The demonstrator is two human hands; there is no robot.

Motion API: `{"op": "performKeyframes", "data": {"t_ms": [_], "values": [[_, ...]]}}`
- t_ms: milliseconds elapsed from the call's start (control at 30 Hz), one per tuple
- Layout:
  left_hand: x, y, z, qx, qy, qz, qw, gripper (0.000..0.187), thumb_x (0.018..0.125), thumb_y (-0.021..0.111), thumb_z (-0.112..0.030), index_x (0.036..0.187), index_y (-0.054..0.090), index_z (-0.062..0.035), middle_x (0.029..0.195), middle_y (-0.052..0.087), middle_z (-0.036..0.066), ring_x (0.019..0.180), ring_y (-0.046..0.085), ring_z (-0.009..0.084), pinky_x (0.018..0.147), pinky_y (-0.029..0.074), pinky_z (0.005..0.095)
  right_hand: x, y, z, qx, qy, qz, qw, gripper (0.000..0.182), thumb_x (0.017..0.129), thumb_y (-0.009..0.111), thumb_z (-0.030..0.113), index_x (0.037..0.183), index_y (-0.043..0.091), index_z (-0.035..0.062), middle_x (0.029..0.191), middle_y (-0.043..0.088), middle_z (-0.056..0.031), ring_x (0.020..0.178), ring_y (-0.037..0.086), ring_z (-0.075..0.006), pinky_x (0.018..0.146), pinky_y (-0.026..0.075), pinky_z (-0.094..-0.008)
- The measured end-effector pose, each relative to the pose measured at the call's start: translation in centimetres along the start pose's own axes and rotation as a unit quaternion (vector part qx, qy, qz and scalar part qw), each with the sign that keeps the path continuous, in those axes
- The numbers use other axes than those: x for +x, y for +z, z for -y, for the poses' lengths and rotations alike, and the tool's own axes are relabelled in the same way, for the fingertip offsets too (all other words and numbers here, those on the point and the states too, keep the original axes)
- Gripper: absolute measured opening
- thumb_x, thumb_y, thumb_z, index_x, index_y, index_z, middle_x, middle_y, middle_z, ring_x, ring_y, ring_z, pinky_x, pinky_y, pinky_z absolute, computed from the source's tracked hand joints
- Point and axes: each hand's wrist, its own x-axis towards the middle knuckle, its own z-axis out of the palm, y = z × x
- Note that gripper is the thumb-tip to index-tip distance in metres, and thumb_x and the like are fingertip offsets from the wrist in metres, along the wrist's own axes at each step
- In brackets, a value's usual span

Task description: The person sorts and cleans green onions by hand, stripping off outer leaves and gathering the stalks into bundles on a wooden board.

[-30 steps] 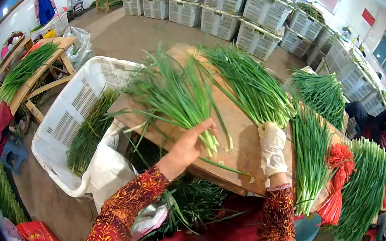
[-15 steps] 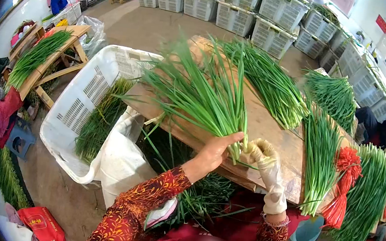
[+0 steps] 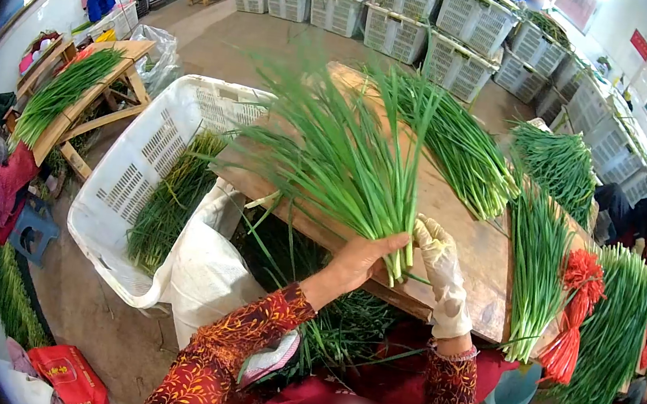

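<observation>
My left hand [image 3: 361, 260] is closed around a loose bunch of green chives [image 3: 352, 173], its pale stem ends sticking out below the thumb and the leaves fanning up and to the left. In a cream-coloured glove, my right hand [image 3: 439, 258] is just right of those stems, fingers bent together; whatever may be between the fingertips is hidden. Under both hands lies a wooden board [image 3: 455, 260]. More chives rest on it: one pile [image 3: 458, 142] behind the bunch and another [image 3: 535, 271] to the right.
A white basket [image 3: 117, 183] with chives stands left, a white sack [image 3: 207, 277] over its edge. Red ties [image 3: 575, 309] hang at the board's right, beside a large chive pile [image 3: 609, 329]. A blue bucket [image 3: 513, 390] sits below. Stacked crates [image 3: 395, 32] line the back.
My right hand has drawn slightly right and turned, its fingers now pointing more upward beside the stems. The bunch in my left hand has shifted a little, its leaf tips blurred by motion.
</observation>
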Motion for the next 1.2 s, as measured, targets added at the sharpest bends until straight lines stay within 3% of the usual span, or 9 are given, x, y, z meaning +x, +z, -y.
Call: {"op": "performKeyframes", "data": {"t_ms": [167,333,400,500,733,833,933,1033,1200], "values": [[0.2,-0.4,0.5,0.057,-0.029,-0.035,0.997,0.035,0.080,0.063,-0.014,0.111,0.050,-0.0025,0.101,0.056,0.002,0.089,0.055,0.0115,0.077,0.047,0.0267,-0.1,0.1,0.0,-0.073,0.069,-0.023,0.995,0.030,0.085,0.056,0.024,0.104,0.056,0.0006,0.080,0.058,-0.0003,0.064,0.050,-0.0066,0.055,0.041,-0.0191],[0.0,-0.4,1.1,0.107,0.064,-0.011,0.992,0.034,0.080,0.062,-0.013,0.111,0.051,-0.0019,0.103,0.056,0.003,0.092,0.053,0.0114,0.084,0.042,0.0265,-0.5,0.1,0.6,-0.007,0.117,-0.017,0.993,0.026,0.083,0.059,0.022,0.098,0.057,0.0014,0.076,0.057,0.0006,0.063,0.049,-0.0054,0.055,0.041,-0.0185],[0.1,-0.9,1.4,0.115,0.050,-0.022,0.992,0.034,0.081,0.061,-0.013,0.111,0.051,-0.0020,0.101,0.057,0.003,0.092,0.053,0.0114,0.083,0.042,0.0265,-0.7,-0.2,0.5,-0.015,0.120,-0.013,0.993,0.023,0.083,0.060,0.021,0.096,0.057,0.0019,0.075,0.057,0.0009,0.062,0.048,-0.0050,0.055,0.041,-0.0185],[0.2,-1.2,1.6,0.072,0.019,-0.034,0.997,0.032,0.081,0.061,-0.014,0.110,0.052,-0.0023,0.099,0.058,0.003,0.092,0.054,0.0112,0.081,0.044,0.0264,-0.7,-0.4,-0.3,0.036,0.029,-0.023,0.999,0.017,0.080,0.063,0.016,0.091,0.058,0.0042,0.073,0.055,0.0025,0.062,0.047,-0.0048,0.054,0.039,-0.0182],[0.1,-0.4,1.6,-0.020,0.030,-0.039,0.999,0.027,0.081,0.061,-0.012,0.104,0.055,0.0003,0.099,0.059,0.005,0.090,0.056,0.0128,0.078,0.046,0.0267,-1.1,-0.1,-0.4,0.031,0.019,-0.036,0.999,0.020,0.080,0.063,0.018,0.094,0.058,0.0042,0.070,0.052,0.0039,0.059,0.047,-0.0049,0.051,0.038,-0.0178],[0.2,-1.0,1.5,0.004,-0.008,-0.036,0.999,0.035,0.079,0.064,-0.017,0.110,0.052,-0.0035,0.103,0.057,0.002,0.091,0.055,0.0121,0.077,0.047,0.0283,-1.0,0.4,0.1,0.094,0.074,-0.065,0.991,0.021,0.080,0.064,0.018,0.095,0.058,0.0044,0.068,0.052,0.0033,0.059,0.048,-0.0052,0.051,0.040,-0.0171],[0.3,-1.1,1.8,0.027,0.019,-0.036,0.999,0.035,0.080,0.063,-0.018,0.110,0.052,-0.0033,0.102,0.057,0.003,0.092,0.055,0.0134,0.077,0.047,0.0295,-0.8,1.0,0.3,0.018,0.042,-0.071,0.996,0.020,0.079,0.064,0.018,0.093,0.058,0.0046,0.069,0.054,0.0016,0.060,0.050,-0.0055,0.053,0.042,-0.0178],[0.7,-1.2,1.7,-0.030,0.027,-0.027,0.999,0.032,0.081,0.061,-0.018,0.109,0.052,-0.0034,0.101,0.057,0.005,0.090,0.056,0.0147,0.076,0.049,0.0310,-1.1,1.3,1.3,0.023,0.041,-0.097,0.994,0.018,0.079,0.064,0.017,0.091,0.059,0.0043,0.073,0.057,-0.0004,0.062,0.051,-0.0063,0.055,0.044,-0.0194],[1.1,-1.3,1.0,-0.098,0.029,-0.041,0.994,0.027,0.083,0.058,-0.016,0.106,0.052,-0.0028,0.099,0.059,0.006,0.086,0.059,0.0167,0.075,0.051,0.0329,-2.3,1.4,1.0,0.070,-0.065,-0.052,0.994,0.010,0.080,0.061,0.011,0.086,0.059,0.0027,0.087,0.062,-0.0067,0.070,0.056,-0.0105,0.062,0.048,-0.0226]]}}
